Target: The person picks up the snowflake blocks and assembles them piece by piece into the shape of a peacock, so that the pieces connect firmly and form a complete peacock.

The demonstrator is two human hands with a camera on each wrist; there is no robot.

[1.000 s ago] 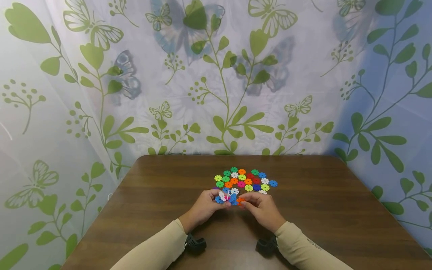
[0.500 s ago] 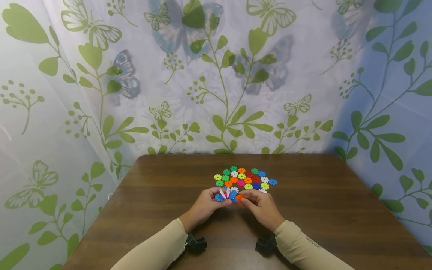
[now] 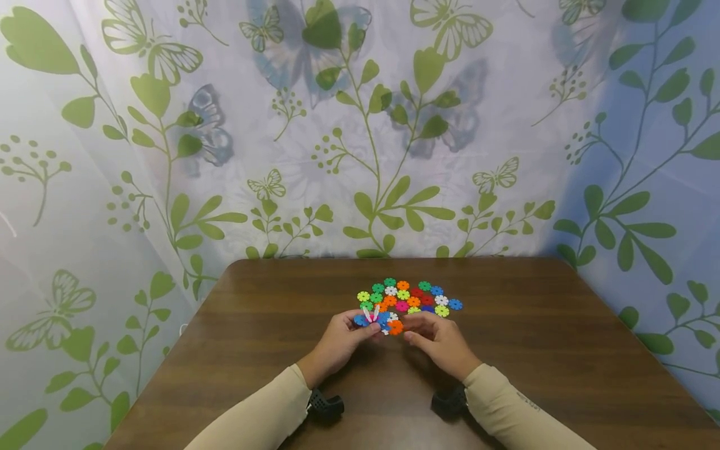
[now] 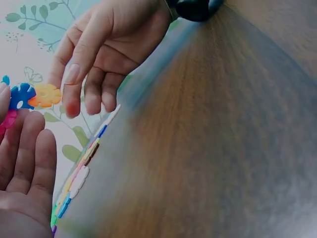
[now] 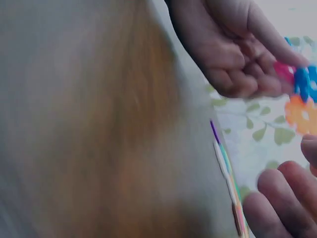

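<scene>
My left hand pinches a cluster of joined plastic flower discs, with the thumb on its near side. The cluster shows blue discs, a pink disc and two upright white pieces like feelers. An orange disc juts from its right side, joined to a blue one. Just right of that disc is my right hand, its fingers loosely bent and holding nothing. In the right wrist view the right thumb lies just below the orange disc. The left palm partly hides the cluster.
Behind the hands, many loose flower discs in green, orange, red, white, yellow and blue lie flat on the brown wooden table. A patterned curtain hangs beyond the far edge. Dark wrist mounts sit under both wrists.
The right hand has let go of the orange disc and moved slightly right. The left hand has shifted the cluster a little left and up, and the orange disc goes with it.
</scene>
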